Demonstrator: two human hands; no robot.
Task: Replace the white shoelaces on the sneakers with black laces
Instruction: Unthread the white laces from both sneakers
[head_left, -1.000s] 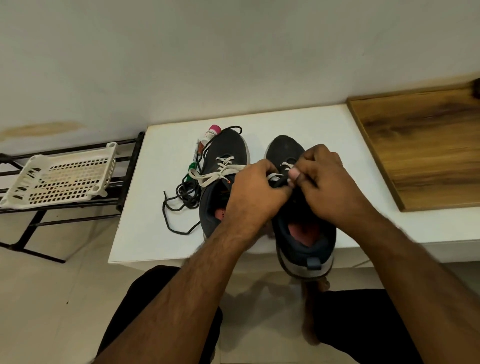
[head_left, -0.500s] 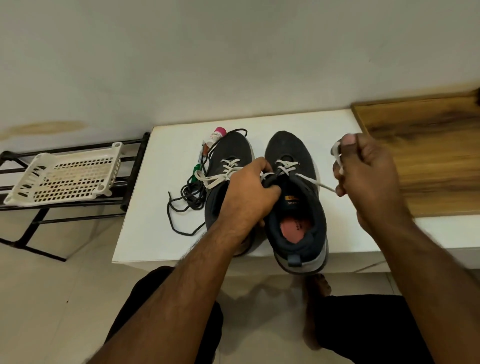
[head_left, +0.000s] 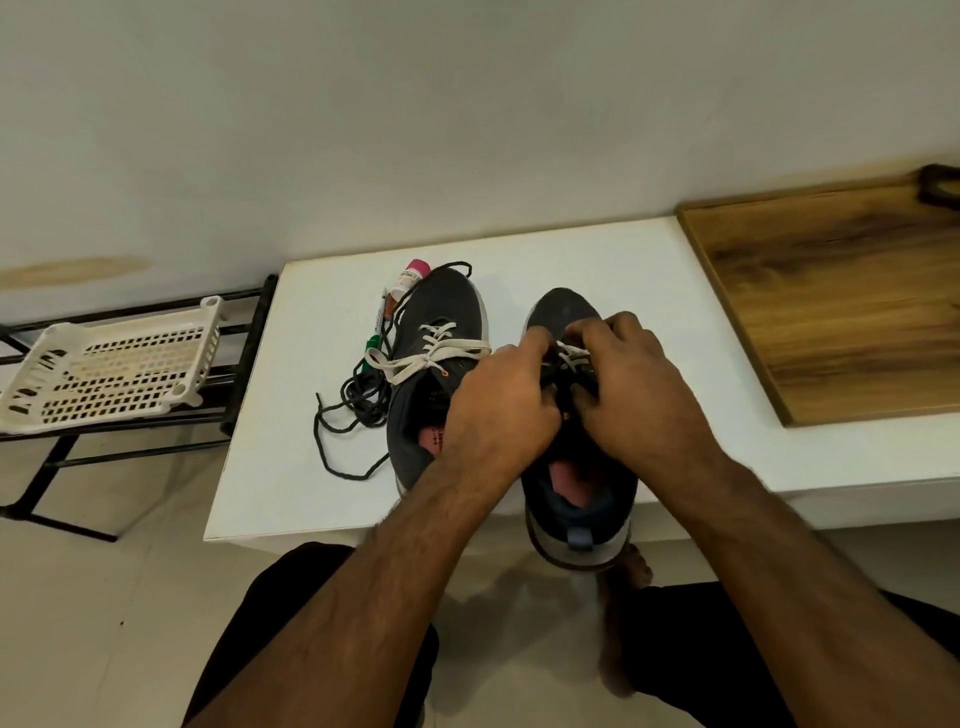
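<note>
- White basket (head_left: 109, 374) on a black rack (head_left: 244, 364), off the bench's left end; not involved.
- Black laces (head_left: 358, 410) lie in a loose tangle on the white bench (head_left: 322, 488), touching the left sneaker's outer side — well left of both my hands. A pink-capped tube (head_left: 413, 274) and pens sit behind them.
- Left sneaker (head_left: 441, 317): white lace (head_left: 431, 356) fully threaded, ends loose across the tongue. Untouched.
- My left hand (head_left: 501, 410) is curled at the right sneaker's eyelets; whether its grip pinches lace or upper, I cannot tell.
- Right sneaker (head_left: 563, 312): heel overhangs the bench edge toward me, long axis running away from me. Its white lace (head_left: 571, 353) shows between my hands.
- My right hand (head_left: 636, 395) is curled over the same lacing — the pinch itself is hidden.
- Judgement: unlacing is under way; the lace lies directly under both grips, and each pull should go outward across the shoe.
- Wooden board (head_left: 841, 301) at far right.
</note>
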